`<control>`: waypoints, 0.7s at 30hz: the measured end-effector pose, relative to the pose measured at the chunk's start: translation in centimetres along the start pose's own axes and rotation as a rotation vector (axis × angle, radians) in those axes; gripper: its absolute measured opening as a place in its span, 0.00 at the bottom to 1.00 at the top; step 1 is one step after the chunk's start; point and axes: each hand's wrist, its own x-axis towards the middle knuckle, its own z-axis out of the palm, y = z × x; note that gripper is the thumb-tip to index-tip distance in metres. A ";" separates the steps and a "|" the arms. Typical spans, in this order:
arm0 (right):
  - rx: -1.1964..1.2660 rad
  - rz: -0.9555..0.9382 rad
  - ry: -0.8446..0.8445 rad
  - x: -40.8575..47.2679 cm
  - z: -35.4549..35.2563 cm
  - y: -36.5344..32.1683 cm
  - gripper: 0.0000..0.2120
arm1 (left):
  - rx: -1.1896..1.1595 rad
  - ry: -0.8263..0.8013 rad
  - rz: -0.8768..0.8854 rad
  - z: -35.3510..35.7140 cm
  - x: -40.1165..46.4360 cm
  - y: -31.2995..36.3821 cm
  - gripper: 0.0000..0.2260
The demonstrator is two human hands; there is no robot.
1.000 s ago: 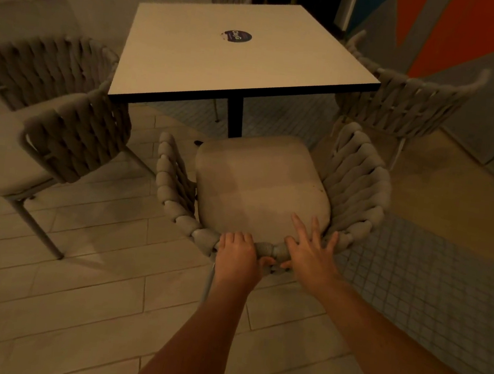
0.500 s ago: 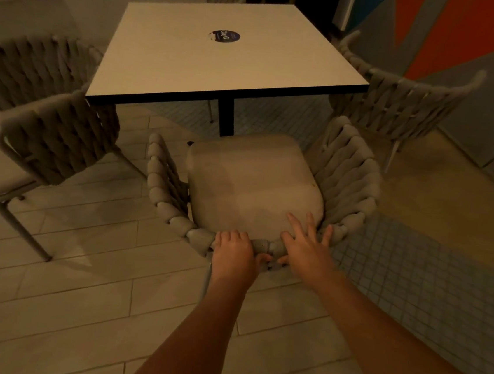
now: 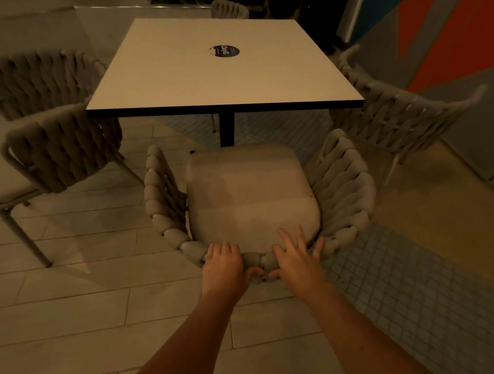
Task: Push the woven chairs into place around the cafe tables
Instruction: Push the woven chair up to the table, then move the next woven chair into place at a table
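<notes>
Near chair (image 3: 253, 199): woven, grey, with a pale seat cushion; it stands at the near edge of the table, its open front facing the pedestal, its curved back toward the camera. The seat's far edge lies just short of the tabletop's near edge.
Left hand (image 3: 224, 265): grips the top of the chair back near its middle, fingers curled over the woven rim and pressed together, thumb reaching right along the rim's near side.
Right hand (image 3: 298, 264): rests on the rim just right of the left hand, palm down, fingers straight and spread, their tips reaching over the cushion's near edge.
Table (image 3: 189, 89): square white top with a dark edge on a black pedestal, a round dark sticker (image 3: 224, 51) near its centre.
Left chairs: one woven chair (image 3: 60, 149) sits at the table's near left corner, turned at an angle; another (image 3: 34, 79) stands behind it, farther left.
Right chair (image 3: 399, 117): at the table's right side, its back toward the wall.
Far chair (image 3: 229, 10): only its back shows beyond the table's far edge.
Floor (image 3: 74, 306): pale planks on the left, small square tiles on the right.
Wall (image 3: 468, 42): painted in orange, grey and blue shapes, at far right.
</notes>
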 end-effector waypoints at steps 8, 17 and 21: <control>0.093 0.000 -0.020 -0.2 -0.9 0.4 0.30 | 0.019 -0.056 0.026 -0.8 0.1 0.2 0.26; 0.152 0.046 0.133 -2.4 -2.4 4.7 0.33 | -0.148 -0.068 0.173 -3.7 1.5 3.8 0.34; 0.135 0.134 0.215 -4.1 -4.8 8.0 0.34 | -0.187 -0.065 0.252 -5.6 2.2 7.1 0.34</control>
